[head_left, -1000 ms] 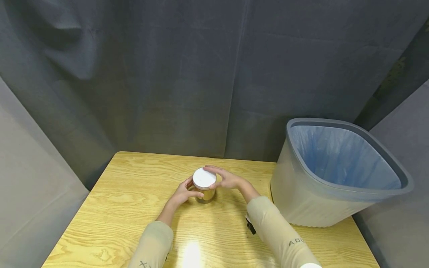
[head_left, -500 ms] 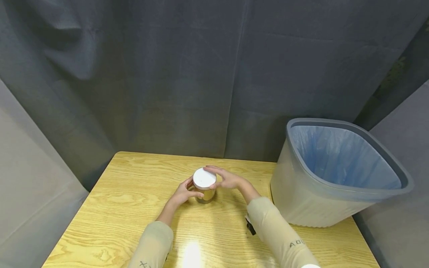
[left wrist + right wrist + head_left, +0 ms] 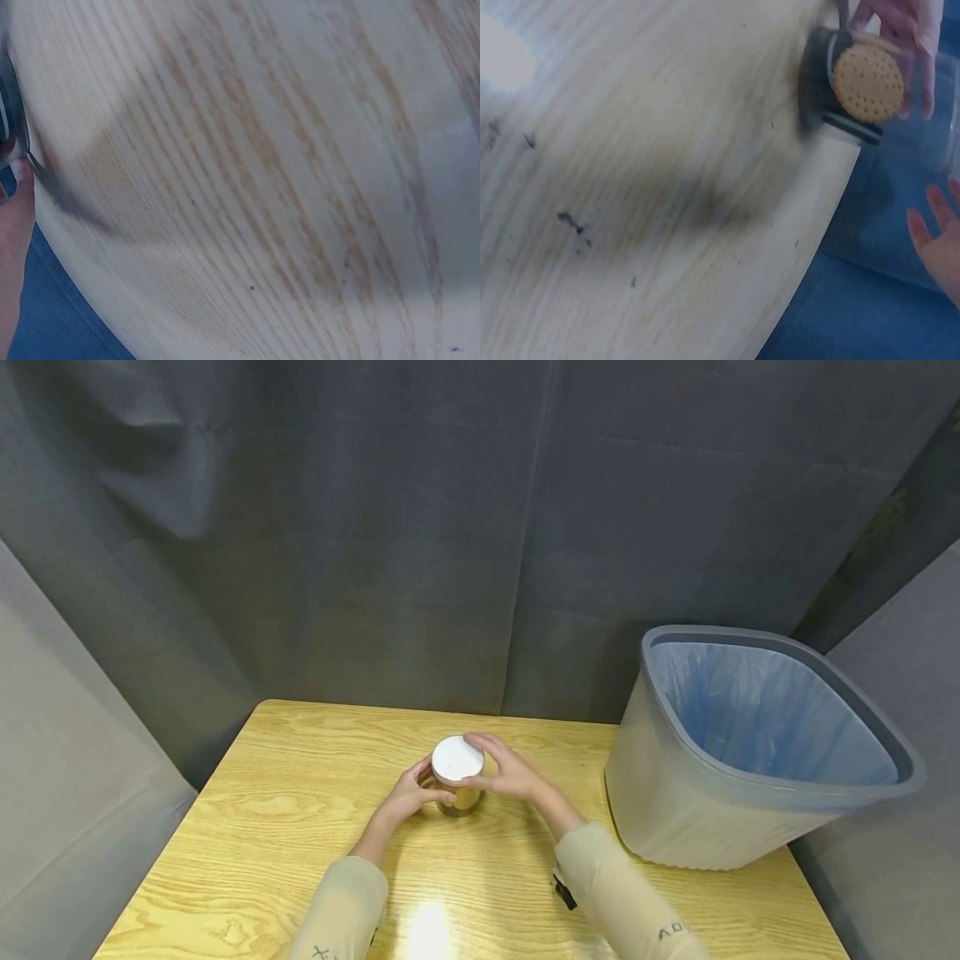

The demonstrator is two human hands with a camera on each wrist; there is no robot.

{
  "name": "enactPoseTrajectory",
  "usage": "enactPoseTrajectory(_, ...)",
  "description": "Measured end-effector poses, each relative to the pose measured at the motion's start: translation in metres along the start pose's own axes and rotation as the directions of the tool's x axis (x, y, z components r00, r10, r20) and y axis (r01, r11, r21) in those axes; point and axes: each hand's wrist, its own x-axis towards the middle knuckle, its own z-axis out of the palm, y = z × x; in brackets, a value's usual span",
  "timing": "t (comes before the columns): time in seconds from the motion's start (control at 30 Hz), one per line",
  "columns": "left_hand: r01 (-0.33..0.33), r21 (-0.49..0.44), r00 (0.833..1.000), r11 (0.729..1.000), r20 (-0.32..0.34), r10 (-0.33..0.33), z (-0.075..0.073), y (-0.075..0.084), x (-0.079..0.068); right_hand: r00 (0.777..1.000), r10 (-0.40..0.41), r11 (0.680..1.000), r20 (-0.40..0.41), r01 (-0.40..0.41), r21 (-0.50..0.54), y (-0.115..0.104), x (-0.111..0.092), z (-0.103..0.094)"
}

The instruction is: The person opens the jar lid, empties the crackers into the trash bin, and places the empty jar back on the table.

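Half a second on, the right hand (image 3: pixel 513 774) sits a touch closer to the tabletop's (image 3: pixel 292 810) right edge, its fingertips drawn back along the white lid (image 3: pixel 453 758), while the left hand (image 3: pixel 407 795) and the jar (image 3: pixel 463 797) look unmoved. From where I stand, the jar is upright on the tabletop, near the far edge and well apart from the left one, its lid on top. Through its clear wall, in the right wrist view, a round biscuit (image 3: pixel 868 82) shows. The left hand grasps the jar from the side, thumb in front. Thumb and fingertips of the right hand frame the lid's edge; I cannot tell whether they grip it. A pale bin (image 3: pixel 667 793) with a blue liner (image 3: pixel 757 718) takes up the far right corner, and a dark curtain (image 3: pixel 375 552) hangs behind the far edge.
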Motion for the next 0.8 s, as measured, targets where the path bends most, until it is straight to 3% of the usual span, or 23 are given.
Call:
enactPoseTrajectory(0.23, -0.001, -0.006, 1.000, 1.000, -0.004, 0.001, 0.000, 0.000, 0.000, 0.988, 0.016, 0.992, -0.151, -0.035, -0.124, -0.002, -0.003, 0.016)
enactPoseTrajectory(0.57, -0.010, -0.006, 1.000, 1.000, 0.001, 0.010, 0.000, 0.000, 0.000, 0.962, 0.072, 0.987, -0.264, -0.106, -0.118, -0.010, -0.006, 0.036)
enactPoseTrajectory(0.8, 0.023, -0.022, 1.000, 0.999, 0.014, -0.023, 0.000, 0.014, -0.008, 0.926, 0.074, 0.977, -0.371, -0.141, -0.157, -0.013, -0.003, 0.048)
